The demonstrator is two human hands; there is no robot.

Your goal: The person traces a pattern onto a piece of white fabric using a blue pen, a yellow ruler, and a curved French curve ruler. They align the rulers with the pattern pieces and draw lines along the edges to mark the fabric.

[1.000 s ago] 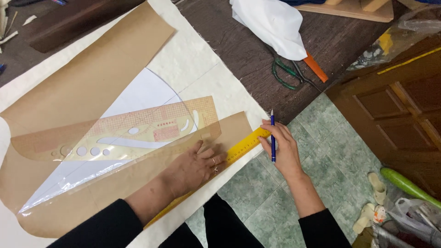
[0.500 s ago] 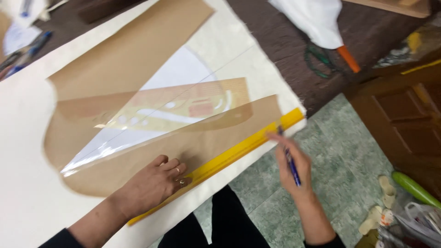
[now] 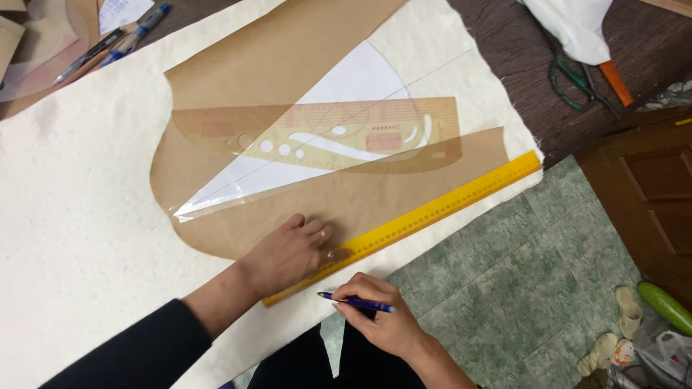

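Left hand presses flat, fingers spread, on the yellow ruler lying along the brown pattern edge; right hand, closed around the pen, should keep its tip against the ruler, on cream cloth over a dark table, green tiled floor below.

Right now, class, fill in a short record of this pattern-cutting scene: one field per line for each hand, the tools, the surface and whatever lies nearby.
Left hand: flat, pressing the brown pattern paper and the near end of the yellow ruler
Right hand: holds a blue pen, tip pointing at the ruler's near end
Ruler: lies diagonally along the paper's lower edge
Template: clear curve ruler lying on the paper
Surface: cream fabric spread on a dark table
Nearby: green-handled scissors, pens at far left
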